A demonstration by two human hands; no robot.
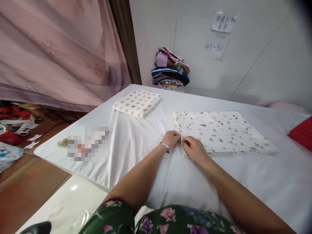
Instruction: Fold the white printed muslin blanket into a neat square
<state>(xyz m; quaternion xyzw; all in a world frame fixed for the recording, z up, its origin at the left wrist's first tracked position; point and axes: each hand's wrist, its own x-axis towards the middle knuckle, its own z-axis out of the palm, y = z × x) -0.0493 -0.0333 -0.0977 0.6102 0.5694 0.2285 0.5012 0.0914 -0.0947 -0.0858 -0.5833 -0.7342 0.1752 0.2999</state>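
A white printed cloth [224,131], folded flat into a rectangle, lies on the white table cover [136,143] in front of me. My left hand [171,139], with a bracelet at the wrist, pinches the cloth's near left edge. My right hand [195,149] is closed on the same edge just beside it, at the near left corner. The two hands almost touch.
A second folded printed cloth [136,103] lies farther back on the left. A pile of coloured fabrics [170,70] leans on the wall at the back. A red item [302,133] sits at the right edge. Pink curtain [60,52] hangs left; two paper notes [219,35] are on the wall.
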